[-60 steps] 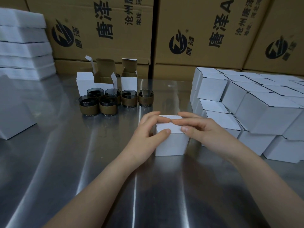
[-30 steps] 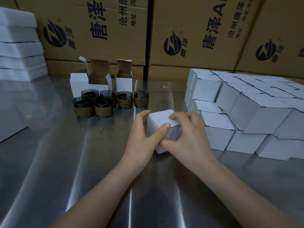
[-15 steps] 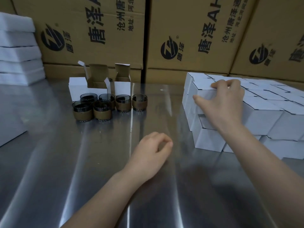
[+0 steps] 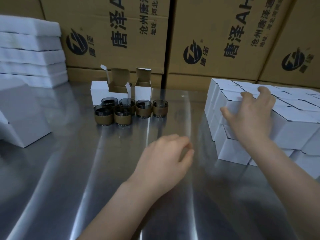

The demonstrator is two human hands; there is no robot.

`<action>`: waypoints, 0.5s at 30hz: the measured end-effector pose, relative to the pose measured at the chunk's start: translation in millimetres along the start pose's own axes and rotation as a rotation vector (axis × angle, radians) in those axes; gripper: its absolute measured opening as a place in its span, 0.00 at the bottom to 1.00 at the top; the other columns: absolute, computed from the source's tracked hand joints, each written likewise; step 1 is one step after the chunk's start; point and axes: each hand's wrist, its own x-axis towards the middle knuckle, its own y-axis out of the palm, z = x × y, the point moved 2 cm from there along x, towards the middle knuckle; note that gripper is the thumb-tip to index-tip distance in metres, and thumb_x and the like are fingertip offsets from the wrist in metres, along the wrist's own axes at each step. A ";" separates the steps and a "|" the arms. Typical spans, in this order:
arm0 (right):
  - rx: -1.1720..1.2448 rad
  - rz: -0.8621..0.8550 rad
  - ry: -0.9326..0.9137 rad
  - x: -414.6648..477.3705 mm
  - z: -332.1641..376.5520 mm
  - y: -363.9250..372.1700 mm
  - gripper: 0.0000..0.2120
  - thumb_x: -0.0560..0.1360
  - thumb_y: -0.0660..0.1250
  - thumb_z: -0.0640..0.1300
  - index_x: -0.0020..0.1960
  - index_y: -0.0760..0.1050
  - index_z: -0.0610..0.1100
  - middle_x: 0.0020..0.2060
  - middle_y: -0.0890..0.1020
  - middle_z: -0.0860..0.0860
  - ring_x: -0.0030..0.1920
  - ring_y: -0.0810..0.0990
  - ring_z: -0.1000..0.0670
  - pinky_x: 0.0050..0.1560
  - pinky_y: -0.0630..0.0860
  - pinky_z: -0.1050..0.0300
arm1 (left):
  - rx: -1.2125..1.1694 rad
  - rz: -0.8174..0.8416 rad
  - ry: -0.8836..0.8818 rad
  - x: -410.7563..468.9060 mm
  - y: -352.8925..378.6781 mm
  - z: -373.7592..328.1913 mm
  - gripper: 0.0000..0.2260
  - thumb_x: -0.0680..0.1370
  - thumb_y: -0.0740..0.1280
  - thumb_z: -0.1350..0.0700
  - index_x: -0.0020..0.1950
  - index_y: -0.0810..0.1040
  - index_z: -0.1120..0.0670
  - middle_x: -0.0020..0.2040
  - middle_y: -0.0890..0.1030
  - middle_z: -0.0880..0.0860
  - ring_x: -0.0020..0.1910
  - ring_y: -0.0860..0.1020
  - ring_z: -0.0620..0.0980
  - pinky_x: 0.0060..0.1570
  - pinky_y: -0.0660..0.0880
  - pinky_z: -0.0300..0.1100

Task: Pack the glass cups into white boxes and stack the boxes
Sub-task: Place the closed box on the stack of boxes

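White box (image 4: 226, 100) stacking on right-edge stack (image 4: 294, 132) | right hand (image 4: 251, 115) spread, pressing it | left hand (image 4: 166, 156) slack, empty | next probably: fetch far-edge glass cup (image 4: 143, 109)

Standing close by, all I can see of the person is two arms, bare from the fingertips to the near edge of view. The left hand (image 4: 166, 158) is smooth-backed and rounded at the knuckles. Its narrow wrist widens into a slim, even left forearm (image 4: 121, 210). The right hand (image 4: 249, 116), further off and to the right, has long, tapering fingers and a slender thumb, and its knuckles barely stand out. Behind it the right forearm (image 4: 285, 175) is just as slim and smooth. Both hands are blurred at the fingertips, so the nails cannot be made out.
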 end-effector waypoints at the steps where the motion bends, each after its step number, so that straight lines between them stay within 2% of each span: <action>1: 0.032 -0.026 -0.033 -4.3 2.1 -2.0 0.27 0.73 0.72 0.50 0.65 0.71 0.34 0.70 0.62 0.35 0.70 0.60 0.35 0.52 0.73 0.42 | 0.004 -0.099 0.014 -2.1 -10.9 1.7 0.10 0.81 0.59 0.49 0.54 0.79 0.49 0.51 0.80 0.46 0.53 0.77 0.50 0.52 0.74 0.48; 4: 0.210 -0.158 -0.202 -31.7 13.0 -9.6 0.18 0.75 0.68 0.41 0.62 0.74 0.35 0.65 0.69 0.34 0.64 0.67 0.33 0.55 0.68 0.47 | 0.033 -0.611 0.085 -17.0 -54.0 24.1 0.08 0.76 0.63 0.57 0.51 0.81 0.54 0.49 0.83 0.51 0.50 0.79 0.53 0.52 0.73 0.49; 5: 0.269 -0.186 -0.267 -45.6 17.1 -11.7 0.15 0.75 0.66 0.39 0.60 0.76 0.35 0.62 0.72 0.34 0.61 0.70 0.34 0.54 0.67 0.51 | 0.096 -0.769 0.081 -22.7 -70.2 42.9 0.08 0.76 0.63 0.58 0.51 0.80 0.52 0.50 0.82 0.51 0.51 0.78 0.53 0.54 0.72 0.47; 7: 0.371 -0.134 -0.374 -73.2 25.5 -13.8 0.14 0.74 0.61 0.40 0.56 0.78 0.36 0.54 0.77 0.39 0.54 0.75 0.39 0.51 0.68 0.57 | 0.197 -0.967 -0.083 -29.8 -102.6 105.2 0.11 0.75 0.63 0.55 0.55 0.77 0.44 0.57 0.78 0.47 0.59 0.75 0.49 0.61 0.69 0.44; 9: 0.448 -0.009 -0.453 -93.5 35.0 -14.0 0.14 0.74 0.59 0.42 0.53 0.80 0.39 0.47 0.81 0.46 0.47 0.77 0.46 0.45 0.68 0.62 | 0.174 -1.059 -0.385 -34.3 -132.9 186.4 0.14 0.75 0.61 0.46 0.60 0.72 0.35 0.64 0.76 0.46 0.66 0.74 0.48 0.67 0.69 0.48; 11: 0.485 0.069 -0.509 -105.7 44.2 -12.9 0.12 0.73 0.60 0.41 0.50 0.81 0.41 0.42 0.81 0.50 0.43 0.76 0.51 0.40 0.69 0.63 | 0.105 -1.080 -0.724 -40.1 -147.4 266.1 0.15 0.72 0.58 0.37 0.56 0.73 0.39 0.57 0.79 0.53 0.60 0.78 0.55 0.60 0.73 0.56; 13: 0.506 0.132 -0.534 -113.2 50.9 -10.4 0.09 0.72 0.63 0.39 0.47 0.81 0.43 0.41 0.82 0.53 0.41 0.76 0.54 0.39 0.72 0.61 | 0.096 -1.025 -0.839 -43.8 -154.9 315.6 0.15 0.71 0.58 0.33 0.47 0.73 0.42 0.48 0.78 0.53 0.54 0.80 0.58 0.54 0.75 0.57; 15: 0.527 0.204 -0.531 -118.6 52.9 -7.2 0.09 0.70 0.65 0.38 0.47 0.82 0.45 0.41 0.83 0.54 0.41 0.77 0.54 0.38 0.75 0.58 | 0.132 -0.982 -0.813 -43.9 -163.7 340.6 0.13 0.71 0.62 0.35 0.46 0.72 0.42 0.47 0.77 0.49 0.58 0.79 0.54 0.49 0.76 0.52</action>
